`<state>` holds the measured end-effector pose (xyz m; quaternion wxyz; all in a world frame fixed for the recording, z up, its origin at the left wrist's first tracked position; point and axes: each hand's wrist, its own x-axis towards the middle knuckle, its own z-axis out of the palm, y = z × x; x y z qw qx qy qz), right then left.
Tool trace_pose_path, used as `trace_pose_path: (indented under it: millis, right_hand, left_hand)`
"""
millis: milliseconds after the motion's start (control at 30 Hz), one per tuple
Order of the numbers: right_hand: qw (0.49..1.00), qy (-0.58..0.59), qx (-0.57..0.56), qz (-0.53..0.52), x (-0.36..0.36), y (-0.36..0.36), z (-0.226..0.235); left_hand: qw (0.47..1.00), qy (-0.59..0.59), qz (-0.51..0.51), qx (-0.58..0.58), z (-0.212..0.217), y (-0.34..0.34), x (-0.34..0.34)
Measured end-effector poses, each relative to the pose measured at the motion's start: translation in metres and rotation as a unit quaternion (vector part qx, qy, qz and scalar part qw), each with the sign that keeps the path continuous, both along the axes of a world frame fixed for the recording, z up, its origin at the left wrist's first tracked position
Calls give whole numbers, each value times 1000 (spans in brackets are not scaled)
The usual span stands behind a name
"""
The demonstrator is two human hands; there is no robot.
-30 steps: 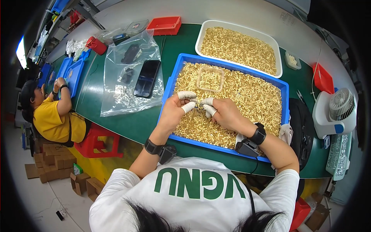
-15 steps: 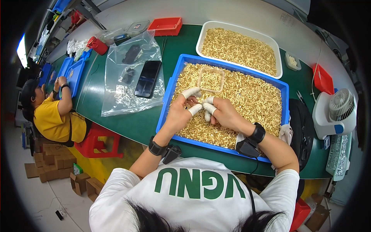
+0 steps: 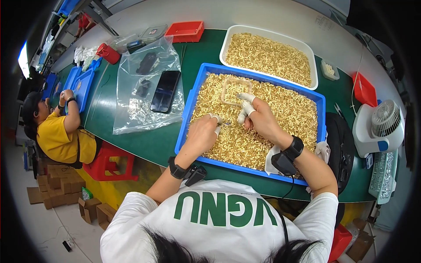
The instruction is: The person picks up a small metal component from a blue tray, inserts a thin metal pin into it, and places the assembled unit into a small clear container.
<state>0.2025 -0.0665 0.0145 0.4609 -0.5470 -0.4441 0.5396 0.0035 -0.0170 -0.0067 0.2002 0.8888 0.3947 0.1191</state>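
A white tray (image 3: 228, 38) filled with small tan pieces sits at the far side of the green counter (image 3: 144, 140). A black phone (image 3: 165, 91) lies on a clear plastic bag (image 3: 131, 118) to the left. A red tray (image 3: 186, 31) stands at the far edge, a second red tray (image 3: 364, 90) at the right. A white fan (image 3: 378, 126) stands at the right end. A co-worker in a yellow shirt (image 3: 61, 141) sits at the left by a blue tray (image 3: 80, 87). A red stool (image 3: 106, 163) stands below the counter, with cardboard boxes (image 3: 52, 186) on the floor.
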Motion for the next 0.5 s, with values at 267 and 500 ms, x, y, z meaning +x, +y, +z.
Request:
trace_pose_path:
  millis: [267,500]
  right_hand:
    - [998,-51,-27,23,-4,-1,3]
    - [950,-269,105,121,-12,-5,-3]
  left_hand:
    - [1000,-8,-15,5,1,2,-2]
    - [883,-298,93,-352,-1,9,-7]
